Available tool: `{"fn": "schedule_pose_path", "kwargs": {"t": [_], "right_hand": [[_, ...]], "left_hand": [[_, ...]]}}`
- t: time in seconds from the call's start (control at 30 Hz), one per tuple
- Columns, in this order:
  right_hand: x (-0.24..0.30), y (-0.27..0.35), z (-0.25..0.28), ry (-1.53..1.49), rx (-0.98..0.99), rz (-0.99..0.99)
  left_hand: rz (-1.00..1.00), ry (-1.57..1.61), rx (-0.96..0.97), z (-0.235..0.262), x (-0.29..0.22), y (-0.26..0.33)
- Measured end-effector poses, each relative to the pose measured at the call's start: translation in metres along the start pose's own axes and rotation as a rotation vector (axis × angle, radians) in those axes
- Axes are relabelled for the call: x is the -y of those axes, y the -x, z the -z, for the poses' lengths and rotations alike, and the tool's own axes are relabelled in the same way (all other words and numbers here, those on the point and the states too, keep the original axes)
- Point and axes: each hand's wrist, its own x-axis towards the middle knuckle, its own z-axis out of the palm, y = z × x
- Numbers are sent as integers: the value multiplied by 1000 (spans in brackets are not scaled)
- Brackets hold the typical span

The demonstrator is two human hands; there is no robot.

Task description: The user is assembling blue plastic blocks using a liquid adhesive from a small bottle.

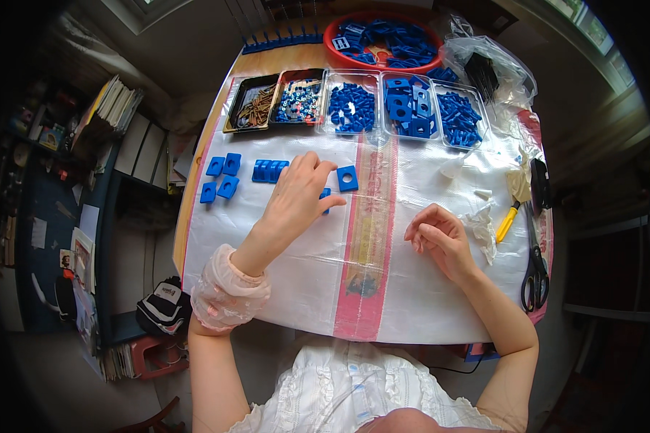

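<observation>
Left hand (290, 198) palm down, thumb and index finger spread wide, gap facing right; no piece visibly pinched between them. Square blue piece with round hole (347, 178) lies flat on the silvery sheet (289, 274), just right of that gap and a touch beyond it, apart from the fingertips as far as the view shows. Roughly square, so no clear long axis; its sides run nearly fore-and-aft and across. Left hand is clearly the nearer one. A partly hidden blue piece (326, 196) sits right at the left thumb, under the spread; can't tell if it's touched or what the tucked fingers do. Row of blue pieces (267, 171) just left of the left knuckles, its long axis running left-right; four loose blue pieces (227, 188) further left of it. Right hand (444, 245) well to the right of the holed square and nearer the body, fingers half curled, nothing seen in them, can't tell if the tips meet. Crumpled white scrap (482, 231) just right of it; black scissors (534, 280) further right.
</observation>
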Motion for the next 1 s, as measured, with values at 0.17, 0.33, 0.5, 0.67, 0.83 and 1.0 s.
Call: {"fn": "schedule_pose_path", "kwargs": {"t": [0.17,0.33,0.5,0.67,0.83,1.0], "right_hand": [[0,0,-1,-14,-12,1],[1,1,-1,-19,-19,-16],[1,0,-2,2,-22,-10],[2,0,-4,-40,-91,-26],[7,2,-5,93,-142,-46],[10,4,-14,114,-230,-66]], "left_hand": [[-33,-8,6,-16,7,-16],[-27,-9,18,-15,6,-17],[-47,10,-17,-5,-7,-17],[-173,252,61,-2,-54,-4],[-296,220,68,-21,-81,4],[-364,211,29,-22,-88,5]]}}
